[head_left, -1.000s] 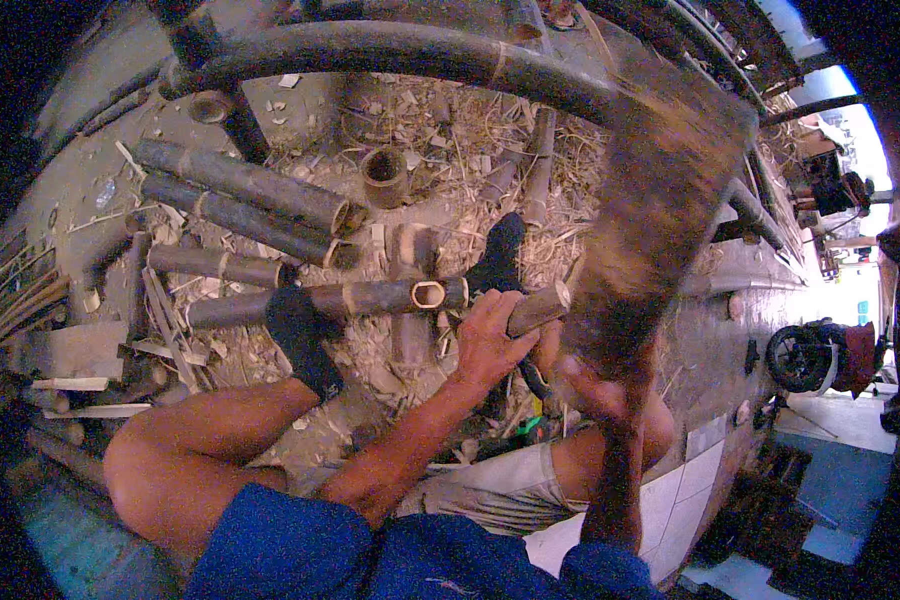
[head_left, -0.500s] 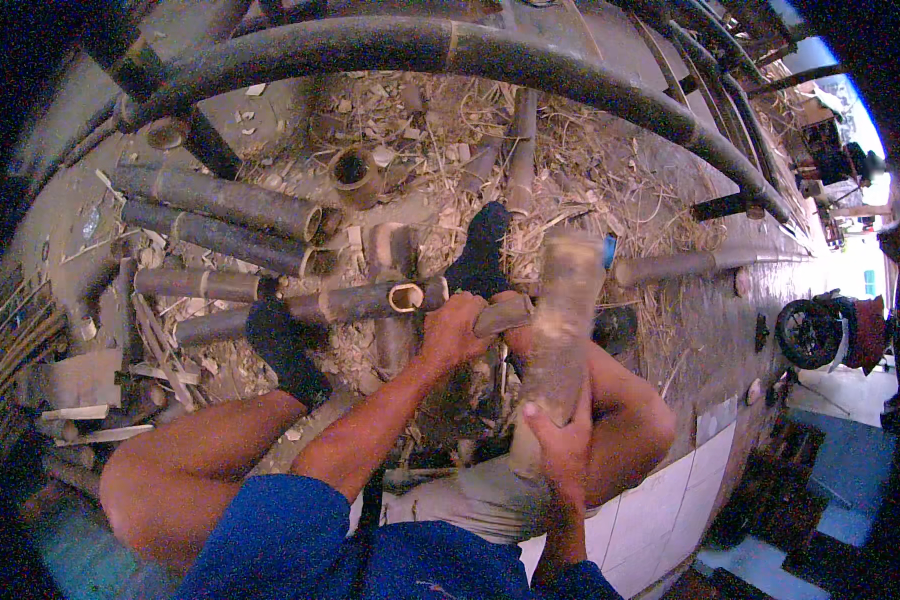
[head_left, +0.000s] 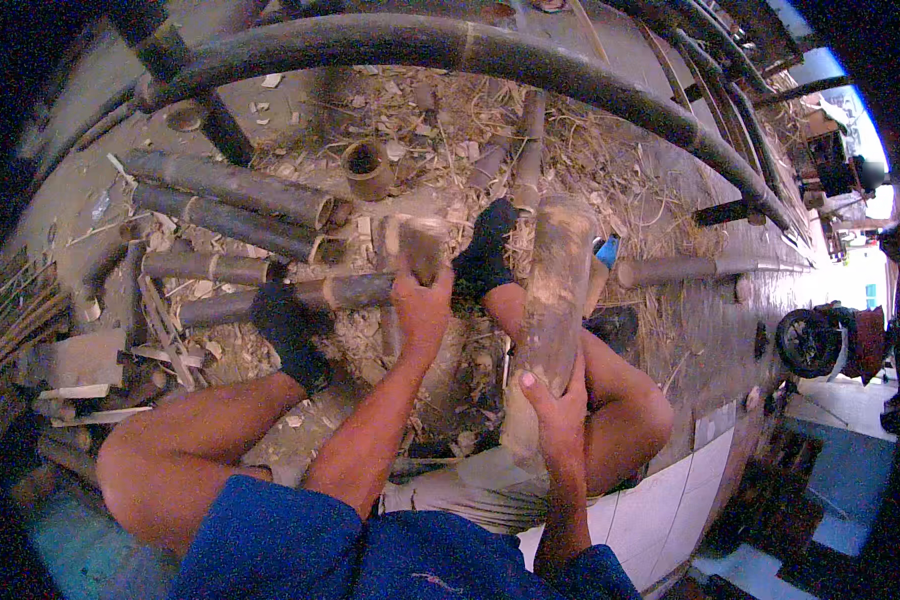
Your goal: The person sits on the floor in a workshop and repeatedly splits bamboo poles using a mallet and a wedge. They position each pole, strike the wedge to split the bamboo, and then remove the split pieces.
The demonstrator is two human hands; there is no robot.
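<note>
My right hand [head_left: 558,410] is closed round the narrower lower part of a thick wooden club [head_left: 558,270], its wide, worn body pointing away from me above my right leg. My left hand [head_left: 423,305] grips a short brown piece of bamboo [head_left: 422,248], slightly blurred, held over a wooden block [head_left: 394,335]. Just left of that hand lies a dark bamboo tube [head_left: 350,291], its right end by my wrist. My dark-socked right foot [head_left: 487,245] is between the block and the club; the left foot [head_left: 288,325] rests by the tube.
Several cut bamboo tubes [head_left: 235,195] lie at the left, with a short upright bamboo ring [head_left: 368,170] beyond. A long bamboo pole [head_left: 400,40] crosses the far side. Shavings [head_left: 610,200] litter the floor. Something blue [head_left: 607,251] shows beside the club. A motorbike [head_left: 820,340] stands far right.
My left hand has moved left and away from the club, carrying the short bamboo piece to above the block. The club, blurred before, is steadier and reaches slightly farther from me.
</note>
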